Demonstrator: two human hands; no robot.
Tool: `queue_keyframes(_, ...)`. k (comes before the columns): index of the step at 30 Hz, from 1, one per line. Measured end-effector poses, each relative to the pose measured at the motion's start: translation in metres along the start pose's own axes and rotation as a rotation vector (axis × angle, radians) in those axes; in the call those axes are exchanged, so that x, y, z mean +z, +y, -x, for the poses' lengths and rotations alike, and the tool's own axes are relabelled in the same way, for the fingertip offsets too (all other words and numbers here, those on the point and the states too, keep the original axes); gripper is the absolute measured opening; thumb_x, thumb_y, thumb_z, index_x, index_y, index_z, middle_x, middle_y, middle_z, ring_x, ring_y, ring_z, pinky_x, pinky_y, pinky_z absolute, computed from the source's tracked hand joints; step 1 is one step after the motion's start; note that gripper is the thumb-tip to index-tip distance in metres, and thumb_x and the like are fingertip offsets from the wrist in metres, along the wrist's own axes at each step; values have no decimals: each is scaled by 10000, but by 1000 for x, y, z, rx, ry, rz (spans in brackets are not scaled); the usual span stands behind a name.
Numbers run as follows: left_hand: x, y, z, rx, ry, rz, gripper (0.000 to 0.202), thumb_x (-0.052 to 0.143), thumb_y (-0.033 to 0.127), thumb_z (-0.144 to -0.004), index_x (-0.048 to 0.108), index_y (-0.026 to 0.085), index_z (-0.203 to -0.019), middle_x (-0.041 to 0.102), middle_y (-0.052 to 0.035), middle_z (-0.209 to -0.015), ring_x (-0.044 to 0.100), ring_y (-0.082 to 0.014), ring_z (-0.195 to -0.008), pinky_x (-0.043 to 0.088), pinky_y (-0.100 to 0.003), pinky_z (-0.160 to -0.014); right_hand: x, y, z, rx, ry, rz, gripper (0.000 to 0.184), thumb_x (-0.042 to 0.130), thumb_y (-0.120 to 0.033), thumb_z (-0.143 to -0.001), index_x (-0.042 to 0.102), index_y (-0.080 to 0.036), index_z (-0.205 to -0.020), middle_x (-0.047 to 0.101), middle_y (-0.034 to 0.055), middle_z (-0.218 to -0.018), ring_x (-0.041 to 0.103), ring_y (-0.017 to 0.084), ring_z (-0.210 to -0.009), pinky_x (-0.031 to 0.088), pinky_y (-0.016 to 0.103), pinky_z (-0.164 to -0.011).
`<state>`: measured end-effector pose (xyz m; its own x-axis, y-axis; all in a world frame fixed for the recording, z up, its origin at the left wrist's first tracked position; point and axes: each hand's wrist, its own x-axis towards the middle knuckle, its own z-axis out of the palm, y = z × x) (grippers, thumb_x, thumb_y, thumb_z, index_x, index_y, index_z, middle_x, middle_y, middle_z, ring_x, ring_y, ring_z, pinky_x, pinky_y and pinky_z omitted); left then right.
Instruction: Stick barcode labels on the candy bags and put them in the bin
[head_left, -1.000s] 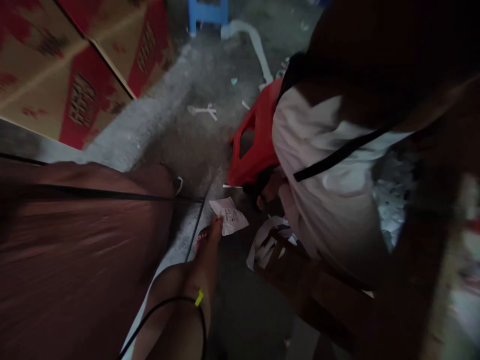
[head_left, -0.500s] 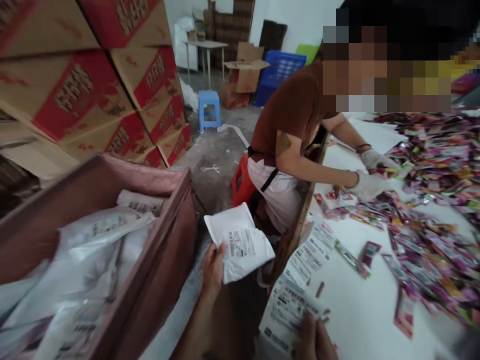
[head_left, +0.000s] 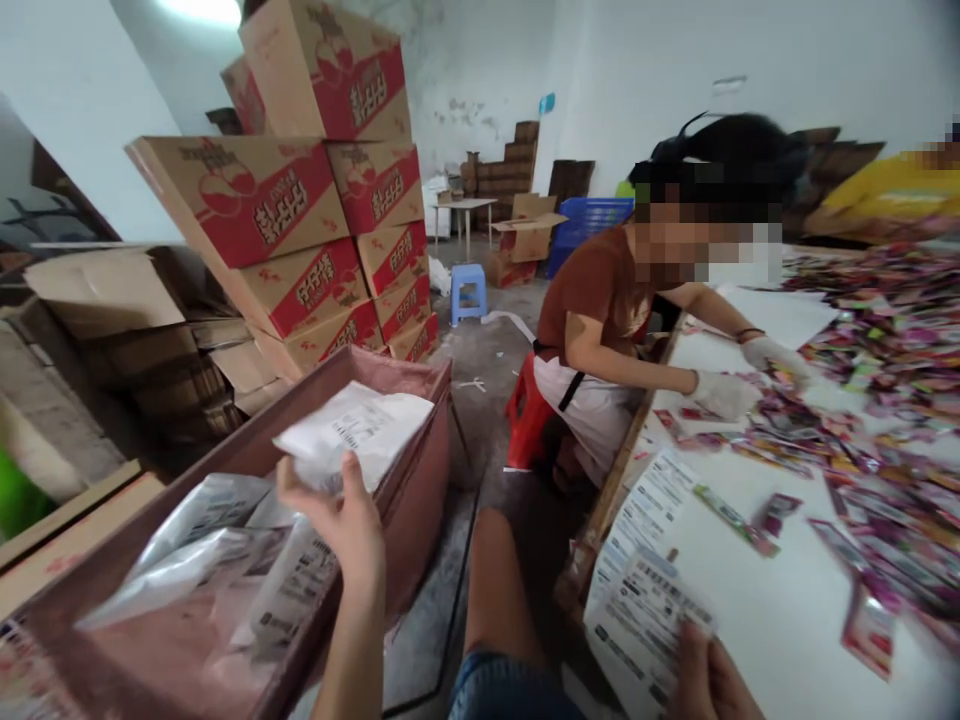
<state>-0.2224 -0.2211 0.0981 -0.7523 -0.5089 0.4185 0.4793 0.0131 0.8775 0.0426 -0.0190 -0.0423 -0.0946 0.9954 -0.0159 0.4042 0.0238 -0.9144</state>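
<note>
My left hand (head_left: 341, 520) is closed on a white mailer bag (head_left: 352, 430) with a printed label, held over the brown bin (head_left: 420, 480) at my left. Inside the bin lie several other white and clear mailer bags (head_left: 202, 550). My right hand (head_left: 709, 680) sits at the bottom edge on a stack of printed label sheets (head_left: 645, 590) that lies on the white table (head_left: 757, 610); its fingers press on the sheets.
A seated person in a brown shirt and white apron (head_left: 592, 340), on a red stool (head_left: 529, 420), sorts colourful sachets (head_left: 877, 420) with gloved hands across the table. Red-and-tan cartons (head_left: 300, 220) are stacked behind the bin. A blue stool (head_left: 469, 290) stands on the concrete floor.
My left hand lifted the white mailer bag off the floor and carried it left, over the brown bin. My view rose from the floor to the room. My right hand stays on the label sheets.
</note>
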Motion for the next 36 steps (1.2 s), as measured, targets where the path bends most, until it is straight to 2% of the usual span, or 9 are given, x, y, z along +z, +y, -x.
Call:
queue_keyframes(3, -2, 16, 31, 139, -168, -70, 537, 610, 302, -795, 429, 186, -1287, 421, -112, -1404, 348, -194, -1320, 224, -356, -1108, -4, -8, 4, -91, -25, -97, 567, 520, -709, -699, 637, -160, -777, 656, 60, -716, 552, 200, -704, 453, 286, -621)
queue_keyframes(8, 12, 18, 142, -328, -1390, -10, 373, 476, 463, -836, 676, 159, -919, 709, -108, -960, 639, -235, -928, 482, -358, -868, -16, -39, 7, -204, -9, -315, 473, 470, -614, -812, 602, -163, -754, 594, 21, -667, 503, 154, -654, 423, 256, -603)
queue_keyframes(11, 18, 16, 206, -469, -1753, 61, 379, 564, 476, -773, 659, 145, -932, 709, -131, -997, 643, -265, -942, 501, -377, -857, -27, -44, 0, -195, -6, -430, 420, 439, -562, -857, 575, -177, -758, 569, 4, -678, 484, 136, -656, 407, 235, -597)
queue_keyframes(14, 26, 17, 244, -618, -1777, 106, 417, 662, 460, -687, 601, 145, -953, 697, -136, -994, 656, -269, -906, 519, -399, -845, -40, -35, -7, -173, 26, -480, 405, 449, -545, -860, 518, -185, -688, 506, -23, -627, 429, 114, -618, 371, 215, -568)
queue_keyframes(20, 30, 6, 283, -698, -1410, 99, 665, 816, 309, -511, 426, 223, -1043, 552, -99, -1118, 667, -217, -820, 555, -352, -714, -72, -15, -26, -85, 104, -627, 363, 441, -521, -876, 462, -194, -719, 441, -39, -651, 403, 112, -645, 363, 218, -580)
queue_keyframes(26, 22, 0, 309, -853, -1720, -1, 454, 769, 431, -568, 555, 154, -858, 697, -96, -775, 674, -255, -751, 546, -352, -681, -77, -19, -38, -56, 138, -594, 387, 423, -532, -879, 432, -199, -683, 403, -45, -614, 359, 102, -593, 339, 215, -533)
queue_keyframes(29, 34, 12, 305, -909, -1658, 4, 556, 797, 415, -535, 504, 179, -945, 709, -61, -727, 677, -249, -715, 548, -362, -649, -90, -11, -53, -124, 81, -465, 388, 346, -514, -910, 508, -193, -764, 522, -11, -696, 466, 123, -661, 406, 234, -602)
queue_keyframes(33, 54, 21, 290, -943, -1453, 46, 674, 826, 318, -499, 455, 221, -1053, 713, -31, -762, 682, -236, -728, 549, -348, -637, -164, 31, -105, -94, 562, 132, 514, 408, -593, -831, 559, -145, -1033, 605, 128, -1024, 547, 221, -940, 436, 360, -837)
queue_keyframes(36, 60, 18, 282, -959, -1376, 85, 685, 809, 240, -523, 439, 218, -1099, 704, -22, -770, 679, -207, -727, 538, -300, -627, -241, 70, -146, 53, 793, 247, 657, 308, -623, -836, 524, -52, -1080, 569, 269, -1018, 534, 332, -975, 409, 502, -813)
